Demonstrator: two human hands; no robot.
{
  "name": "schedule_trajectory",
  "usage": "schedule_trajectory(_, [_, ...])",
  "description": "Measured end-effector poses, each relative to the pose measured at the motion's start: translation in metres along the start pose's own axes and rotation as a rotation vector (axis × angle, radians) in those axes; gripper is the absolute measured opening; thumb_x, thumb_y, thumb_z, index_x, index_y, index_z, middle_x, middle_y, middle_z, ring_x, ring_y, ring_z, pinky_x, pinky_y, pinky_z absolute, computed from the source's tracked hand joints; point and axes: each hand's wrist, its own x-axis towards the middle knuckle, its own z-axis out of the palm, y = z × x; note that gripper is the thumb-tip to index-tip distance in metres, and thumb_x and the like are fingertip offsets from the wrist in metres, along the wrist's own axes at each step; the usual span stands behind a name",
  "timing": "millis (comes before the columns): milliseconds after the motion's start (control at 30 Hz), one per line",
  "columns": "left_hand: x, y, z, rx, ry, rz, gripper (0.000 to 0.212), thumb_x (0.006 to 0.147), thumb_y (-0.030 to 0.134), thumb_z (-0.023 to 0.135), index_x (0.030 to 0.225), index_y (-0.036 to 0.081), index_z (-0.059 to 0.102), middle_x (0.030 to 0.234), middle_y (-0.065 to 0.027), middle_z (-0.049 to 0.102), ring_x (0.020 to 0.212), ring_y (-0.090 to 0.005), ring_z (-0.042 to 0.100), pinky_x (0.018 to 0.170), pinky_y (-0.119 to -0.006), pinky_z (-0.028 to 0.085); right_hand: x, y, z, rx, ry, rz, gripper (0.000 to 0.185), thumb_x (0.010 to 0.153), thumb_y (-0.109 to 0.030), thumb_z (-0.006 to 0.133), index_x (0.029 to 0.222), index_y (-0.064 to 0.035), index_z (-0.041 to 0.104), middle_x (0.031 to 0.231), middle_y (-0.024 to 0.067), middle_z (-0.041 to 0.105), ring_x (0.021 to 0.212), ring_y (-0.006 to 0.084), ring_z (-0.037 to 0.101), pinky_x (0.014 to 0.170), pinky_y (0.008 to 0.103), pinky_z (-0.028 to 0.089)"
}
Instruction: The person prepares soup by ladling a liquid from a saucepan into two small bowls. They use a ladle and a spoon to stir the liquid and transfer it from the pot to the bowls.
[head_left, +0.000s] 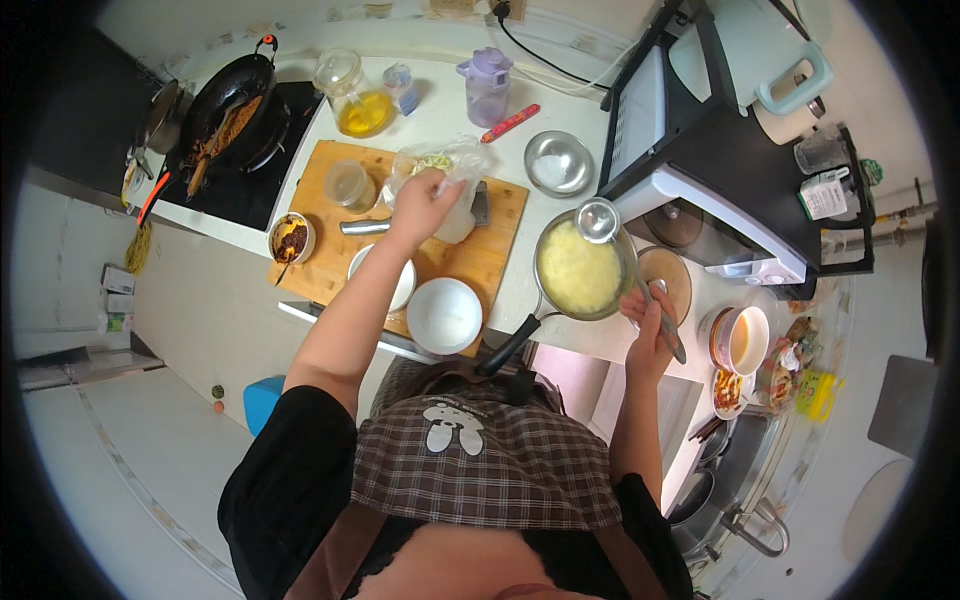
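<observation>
My left hand (426, 208) pinches a clear plastic bag (456, 225) with some pale green shreds inside. The bag lies over a cleaver (365, 226) on a wooden cutting board (491, 281), hiding much of its blade. My right hand (651, 322) grips the handle of a metal ladle (598, 220), whose bowl is over the far right rim of a saucepan (538, 271). Pale yellow food (579, 268) fills the pan. On the near part of the board are a white bowl (445, 316) and another white bowl (403, 289), partly hidden by my left forearm.
The pan's black handle (510, 345) juts towards my apron. A metal bowl (559, 163) stands behind the pan, and a microwave oven (750, 259) to its right. Further left are a bowl of dark sauce (292, 238), a glass oil jug (364, 112) and a wok (225, 94) on the cooktop.
</observation>
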Motion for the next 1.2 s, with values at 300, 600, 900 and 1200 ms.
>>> schedule_trajectory(300, [0.006, -0.061, -0.015, 0.582, 0.064, 0.104, 0.021, 0.077, 0.012, 0.055, 0.096, 0.006, 0.052, 0.097, -0.0156, 0.054, 0.084, -0.0336, 0.057, 0.066, -0.042, 0.047, -0.027, -0.001, -0.032, -0.098, 0.050, 0.034, 0.027, 0.093, -0.011, 0.040, 0.112, 0.0074, 0.047, 0.091, 0.0163, 0.059, 0.075, 0.0189, 0.060, 0.069, 0.0292, 0.051])
schedule_trajectory(600, [-0.005, -0.112, 0.001, 0.632, -0.358, -0.077, 0.027, 0.078, 0.029, 0.054, 0.088, 0.006, 0.064, 0.091, -0.0123, 0.063, 0.093, -0.0319, 0.055, 0.080, -0.042, 0.044, -0.038, 0.007, -0.038, -0.431, -0.015, -0.016, 0.023, 0.091, -0.008, 0.045, 0.106, 0.0060, 0.054, 0.087, 0.0133, 0.061, 0.075, 0.0163, 0.061, 0.069, 0.0270, 0.051])
schedule_trajectory(900, [-0.048, -0.064, -0.027, 0.545, 0.046, 0.210, 0.017, 0.073, 0.014, 0.062, 0.087, 0.005, 0.063, 0.090, -0.0104, 0.063, 0.090, -0.0282, 0.054, 0.078, -0.040, 0.041, -0.028, 0.019, -0.029, -0.146, 0.107, 0.069, 0.023, 0.092, -0.009, 0.042, 0.106, 0.0074, 0.048, 0.085, 0.0144, 0.061, 0.072, 0.0165, 0.061, 0.067, 0.0255, 0.050])
schedule_trajectory(1200, [-0.149, 0.002, -0.029, -0.118, -0.326, -0.106, 0.015, 0.081, 0.012, 0.058, 0.093, 0.003, 0.062, 0.081, -0.0115, 0.063, 0.060, -0.0183, 0.056, 0.055, -0.028, 0.045, -0.014, 0.022, -0.015, -0.364, -0.045, -0.117, 0.018, 0.089, -0.007, 0.047, 0.103, 0.0049, 0.052, 0.081, 0.0129, 0.061, 0.073, 0.0166, 0.061, 0.065, 0.0261, 0.049])
